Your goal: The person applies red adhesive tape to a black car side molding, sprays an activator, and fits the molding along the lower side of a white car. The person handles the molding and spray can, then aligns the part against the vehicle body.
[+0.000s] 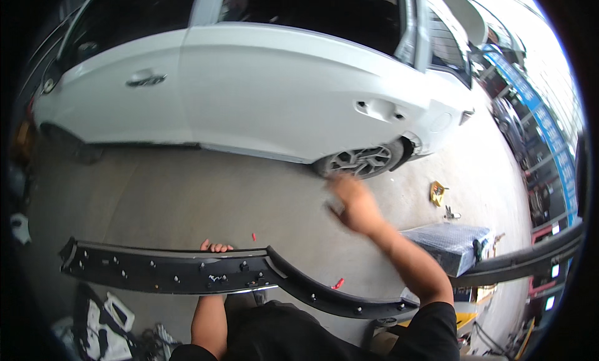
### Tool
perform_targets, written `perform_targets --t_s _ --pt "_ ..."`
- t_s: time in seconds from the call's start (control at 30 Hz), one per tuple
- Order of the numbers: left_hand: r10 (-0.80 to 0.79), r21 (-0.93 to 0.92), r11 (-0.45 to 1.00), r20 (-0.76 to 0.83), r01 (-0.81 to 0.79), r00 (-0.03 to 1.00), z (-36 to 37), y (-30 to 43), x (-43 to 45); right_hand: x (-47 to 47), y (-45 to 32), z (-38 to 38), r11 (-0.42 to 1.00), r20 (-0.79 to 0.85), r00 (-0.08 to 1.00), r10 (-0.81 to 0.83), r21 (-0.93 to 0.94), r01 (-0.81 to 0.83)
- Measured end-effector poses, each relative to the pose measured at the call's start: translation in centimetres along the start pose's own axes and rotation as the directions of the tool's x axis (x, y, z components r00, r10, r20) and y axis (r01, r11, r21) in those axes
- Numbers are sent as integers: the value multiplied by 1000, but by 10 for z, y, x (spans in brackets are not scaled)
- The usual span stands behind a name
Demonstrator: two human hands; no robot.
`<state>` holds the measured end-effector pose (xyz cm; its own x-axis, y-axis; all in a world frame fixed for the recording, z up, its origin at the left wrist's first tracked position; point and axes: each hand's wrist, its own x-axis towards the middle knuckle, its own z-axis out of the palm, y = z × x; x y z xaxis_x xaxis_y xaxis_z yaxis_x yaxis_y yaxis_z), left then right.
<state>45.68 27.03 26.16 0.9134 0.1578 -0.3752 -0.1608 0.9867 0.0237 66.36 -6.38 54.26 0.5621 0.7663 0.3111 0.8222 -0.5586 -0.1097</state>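
My left hand (pixel 217 246) grips a long black plastic door cladding trim (pixel 140 269) from beneath, with its fingers curled over the far edge. The trim's inner side faces up, studded with several pale clips, and its right part curves like a wheel arch. Raised above the floor, my right hand (pixel 354 203) is blurred by motion. A dark spot shows near its fingers, but whether it holds something is unclear. Beyond stands a white car (pixel 262 89); its rear wheel (pixel 362 160) appears just past my right hand. The rear door's handle recess (pixel 381 110) has exposed openings.
Two small red objects lie on the floor (pixel 154 197). To the right are a yellow tray (pixel 437 194) with small items and a bubble-wrapped box (pixel 449 241). White and black parts (pixel 100 323) lie at lower left. A dark bar (pixel 519 260) crosses at right.
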Motion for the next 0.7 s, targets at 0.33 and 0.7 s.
perform_targets --t_s 0.33,0.7 --pt "-32 -74 997 -64 27 997 36 -14 15 -112 -209 -39 275 573 820 6 787 -552" --pt "-44 -47 998 -115 38 992 47 -78 173 -183 -22 179 -190 622 392 678 663 -724"
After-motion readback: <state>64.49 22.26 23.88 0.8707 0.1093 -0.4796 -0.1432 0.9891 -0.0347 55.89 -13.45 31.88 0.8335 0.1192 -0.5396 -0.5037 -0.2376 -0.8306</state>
